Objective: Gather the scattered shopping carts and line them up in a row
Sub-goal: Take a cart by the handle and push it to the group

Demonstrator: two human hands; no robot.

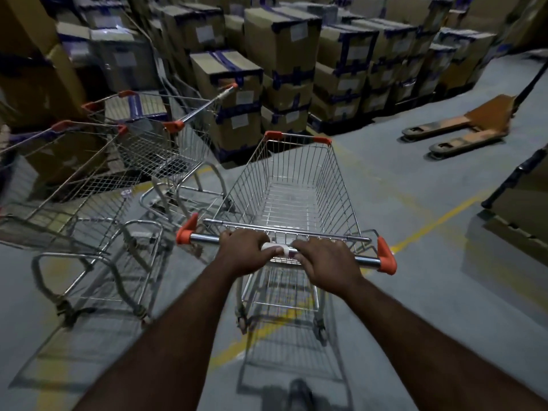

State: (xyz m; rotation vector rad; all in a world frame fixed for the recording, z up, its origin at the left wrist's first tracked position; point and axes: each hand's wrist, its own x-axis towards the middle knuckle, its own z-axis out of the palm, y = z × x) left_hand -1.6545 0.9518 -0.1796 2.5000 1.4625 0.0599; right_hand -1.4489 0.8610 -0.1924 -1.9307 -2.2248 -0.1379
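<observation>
My left hand [244,252] and right hand [326,264] both wrap the handle [204,239] of the cart [296,188] ahead of them, close together, probably to steer it alongside the parked cart [98,185] to their left.

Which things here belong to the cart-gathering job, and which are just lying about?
Job: held cart, gripped by left hand and right hand; near cart and far cart on its left.
Lying about: stacked boxes, pallet jack, yellow floor line.
</observation>
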